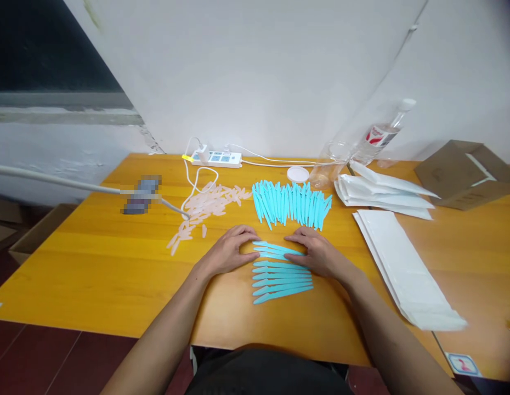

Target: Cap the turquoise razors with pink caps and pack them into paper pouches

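Observation:
Slim turquoise plastic sticks (283,282), each with a wider blade-like end on the left, lie side by side in a row on the table in front of me. At the far end of this row, a small group of turquoise sticks (271,250) is bracketed by both hands. My left hand (230,249) has its thumb and fingertips closed around the wide ends. My right hand (315,251) grips the same group near the narrow ends, thumb on the near side, fingers on the far side. Just beyond lies a larger pile of turquoise sticks (292,203).
Pale pink translucent pieces (211,200) are scattered left of the pile, partly under a white cable (173,207). A power strip (222,159), round white lid (298,174), clear jar (327,167) and bottle (378,137) stand behind. White packets (407,269) and a cardboard box (464,175) lie right.

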Available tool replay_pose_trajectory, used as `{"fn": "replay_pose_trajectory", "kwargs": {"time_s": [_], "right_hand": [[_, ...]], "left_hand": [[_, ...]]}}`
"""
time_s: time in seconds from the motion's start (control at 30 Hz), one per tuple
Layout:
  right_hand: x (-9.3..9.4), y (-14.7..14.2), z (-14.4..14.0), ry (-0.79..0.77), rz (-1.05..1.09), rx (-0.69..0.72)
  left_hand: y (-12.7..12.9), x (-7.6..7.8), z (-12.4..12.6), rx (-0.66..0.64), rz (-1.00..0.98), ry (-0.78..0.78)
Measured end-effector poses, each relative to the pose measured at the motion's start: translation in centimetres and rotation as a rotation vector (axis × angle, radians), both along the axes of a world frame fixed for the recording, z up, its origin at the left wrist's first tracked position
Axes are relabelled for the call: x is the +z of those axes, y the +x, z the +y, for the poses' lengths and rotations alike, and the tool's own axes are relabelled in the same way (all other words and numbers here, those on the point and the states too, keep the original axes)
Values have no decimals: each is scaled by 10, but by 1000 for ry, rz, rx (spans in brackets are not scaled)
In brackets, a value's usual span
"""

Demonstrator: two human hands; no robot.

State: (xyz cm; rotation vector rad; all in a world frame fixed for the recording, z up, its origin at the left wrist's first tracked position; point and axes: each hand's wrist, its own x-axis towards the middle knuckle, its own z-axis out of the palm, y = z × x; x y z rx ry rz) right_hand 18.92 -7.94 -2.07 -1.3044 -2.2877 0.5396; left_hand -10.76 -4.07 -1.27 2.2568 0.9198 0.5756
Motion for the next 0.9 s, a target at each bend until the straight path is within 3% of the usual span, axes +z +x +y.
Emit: {"fn": "replay_pose_trajectory", "kwargs": {"time_s": [0.4, 0.67, 0.77, 0.83, 0.9], "right_hand": [[10, 1, -9, -59, -34, 42], [13, -1, -10, -31, -7, 22], [21, 21, -13, 56, -23, -218], [25, 50, -16, 104, -127, -548], [27, 86, -22, 33, -286, -894]], "left_hand": [[-4, 7, -9, -52, 119, 10], [-4, 7, -9, -31, 81, -6], [-6, 6, -8, -7, 23, -28], [-6, 6, -7, 17, -23, -37], [-4, 6, -6, 45, -39, -17]]}}
